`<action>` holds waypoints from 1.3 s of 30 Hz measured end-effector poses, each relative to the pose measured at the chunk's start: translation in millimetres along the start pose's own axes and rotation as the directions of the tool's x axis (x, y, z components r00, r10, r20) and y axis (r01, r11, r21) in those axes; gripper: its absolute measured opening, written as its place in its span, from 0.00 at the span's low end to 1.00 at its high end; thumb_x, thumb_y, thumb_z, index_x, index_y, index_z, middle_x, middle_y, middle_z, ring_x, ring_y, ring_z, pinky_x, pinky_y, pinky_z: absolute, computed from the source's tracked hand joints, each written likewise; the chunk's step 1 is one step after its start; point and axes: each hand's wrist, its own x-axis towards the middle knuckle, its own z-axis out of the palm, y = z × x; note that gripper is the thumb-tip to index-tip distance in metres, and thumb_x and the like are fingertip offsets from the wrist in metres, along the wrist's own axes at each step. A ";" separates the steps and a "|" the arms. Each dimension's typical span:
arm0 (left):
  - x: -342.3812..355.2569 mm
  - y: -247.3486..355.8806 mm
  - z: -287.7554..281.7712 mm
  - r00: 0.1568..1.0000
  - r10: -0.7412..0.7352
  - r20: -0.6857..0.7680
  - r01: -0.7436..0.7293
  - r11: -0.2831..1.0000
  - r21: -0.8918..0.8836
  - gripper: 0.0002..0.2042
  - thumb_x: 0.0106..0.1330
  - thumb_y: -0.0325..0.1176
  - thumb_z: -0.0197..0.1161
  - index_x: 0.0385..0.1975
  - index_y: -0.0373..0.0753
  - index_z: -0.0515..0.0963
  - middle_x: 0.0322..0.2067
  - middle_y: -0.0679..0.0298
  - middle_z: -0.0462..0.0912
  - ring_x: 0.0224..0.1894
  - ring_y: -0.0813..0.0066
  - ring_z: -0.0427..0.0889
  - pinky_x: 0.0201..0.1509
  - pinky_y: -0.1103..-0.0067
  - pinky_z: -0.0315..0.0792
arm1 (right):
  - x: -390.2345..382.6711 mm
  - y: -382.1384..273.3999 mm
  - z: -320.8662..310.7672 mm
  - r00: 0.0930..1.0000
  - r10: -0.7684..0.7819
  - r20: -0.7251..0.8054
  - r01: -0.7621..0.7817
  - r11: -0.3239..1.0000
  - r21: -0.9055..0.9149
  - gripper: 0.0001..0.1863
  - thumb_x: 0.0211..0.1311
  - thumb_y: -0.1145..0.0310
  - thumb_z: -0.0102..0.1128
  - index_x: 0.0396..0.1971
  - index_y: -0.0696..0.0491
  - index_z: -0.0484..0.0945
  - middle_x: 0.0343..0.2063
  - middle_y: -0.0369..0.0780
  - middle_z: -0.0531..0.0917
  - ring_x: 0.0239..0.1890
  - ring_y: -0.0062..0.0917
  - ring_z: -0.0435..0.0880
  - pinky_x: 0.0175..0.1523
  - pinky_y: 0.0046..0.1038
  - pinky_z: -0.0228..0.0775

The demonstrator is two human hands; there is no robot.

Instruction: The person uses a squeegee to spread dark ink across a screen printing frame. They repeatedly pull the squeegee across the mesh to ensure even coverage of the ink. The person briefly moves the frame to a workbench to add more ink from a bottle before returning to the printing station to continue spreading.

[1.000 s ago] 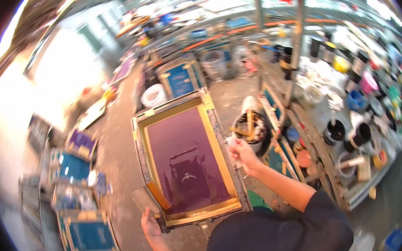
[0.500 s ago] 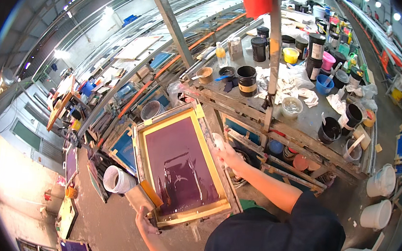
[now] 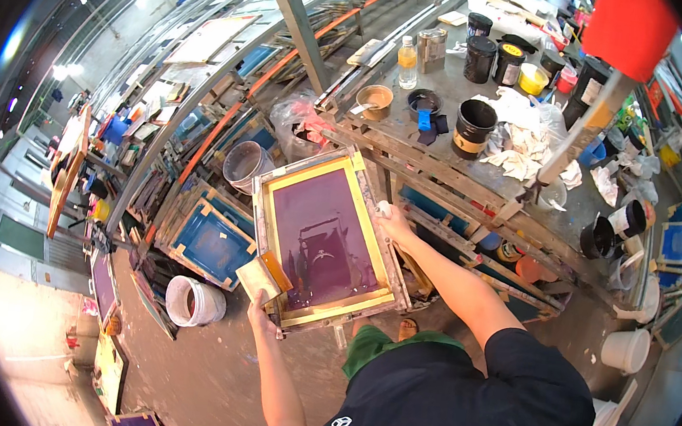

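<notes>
A screen frame [image 3: 331,236] with purple mesh, yellow-taped inner edges and a pale outline in its lower middle is held tilted in front of my body. My left hand [image 3: 265,320] grips its lower left corner, with a squeegee [image 3: 260,279] that has a wooden handle and orange blade lying at that corner, just above my fingers. My right hand [image 3: 393,224] is closed on the frame's right side; a small white thing I cannot make out shows at its fingers.
A cluttered bench [image 3: 441,175] with tubs, rags and a bottle [image 3: 407,65] stands ahead and right, beside a metal post [image 3: 574,144]. Blue screens [image 3: 213,234] lean ahead left, near white buckets [image 3: 195,302]. More buckets [image 3: 623,351] stand at right, on the concrete floor [image 3: 197,371].
My view has swung round toward the bench, and the wall at left takes up less of it. The frame, still in both my hands, sits higher in the picture.
</notes>
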 end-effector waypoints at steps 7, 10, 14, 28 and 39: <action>85.0 27.5 21.3 0.998 0.006 0.058 -0.007 0.999 0.031 0.22 0.69 0.39 0.69 0.58 0.34 0.75 0.49 0.53 0.84 0.47 0.59 0.86 0.51 0.60 0.82 | 35.0 -7.5 23.5 0.988 0.146 -0.044 -0.144 0.989 0.036 0.34 0.60 0.62 0.72 0.64 0.58 0.70 0.53 0.42 0.83 0.53 0.28 0.82 0.56 0.29 0.73; 119.6 42.4 32.3 0.989 -0.053 0.136 0.047 0.998 0.043 0.21 0.70 0.37 0.68 0.57 0.32 0.75 0.50 0.55 0.84 0.49 0.62 0.85 0.53 0.64 0.81 | 48.5 -12.7 22.2 0.986 0.169 -0.012 -0.169 0.985 0.033 0.38 0.61 0.62 0.72 0.69 0.58 0.67 0.58 0.43 0.81 0.56 0.27 0.81 0.58 0.30 0.73; 174.1 36.3 29.2 0.967 -0.132 0.218 0.118 0.990 0.076 0.22 0.70 0.36 0.68 0.58 0.31 0.75 0.52 0.58 0.84 0.54 0.64 0.83 0.58 0.67 0.76 | 56.2 -10.7 15.8 0.982 0.185 0.032 -0.182 0.981 -0.062 0.42 0.62 0.61 0.70 0.73 0.57 0.61 0.61 0.46 0.79 0.57 0.28 0.81 0.58 0.34 0.74; 196.6 21.2 28.0 0.944 -0.254 0.209 0.235 0.965 0.115 0.23 0.65 0.35 0.69 0.57 0.34 0.75 0.50 0.59 0.84 0.52 0.63 0.84 0.57 0.64 0.79 | 361.1 -243.0 -146.0 0.711 -0.321 -0.625 0.099 0.926 -0.363 0.66 0.36 0.54 0.90 0.72 0.64 0.56 0.67 0.55 0.69 0.69 0.40 0.70 0.72 0.39 0.64; 163.6 72.0 95.1 0.932 0.118 0.342 -0.343 0.589 0.732 0.16 0.66 0.31 0.71 0.48 0.28 0.81 0.39 0.61 0.88 0.42 0.79 0.82 0.48 0.78 0.75 | 472.3 -192.6 -203.0 0.703 -0.561 -0.437 0.397 0.820 -0.413 0.32 0.51 0.60 0.84 0.51 0.62 0.81 0.46 0.42 0.87 0.47 0.26 0.85 0.55 0.29 0.74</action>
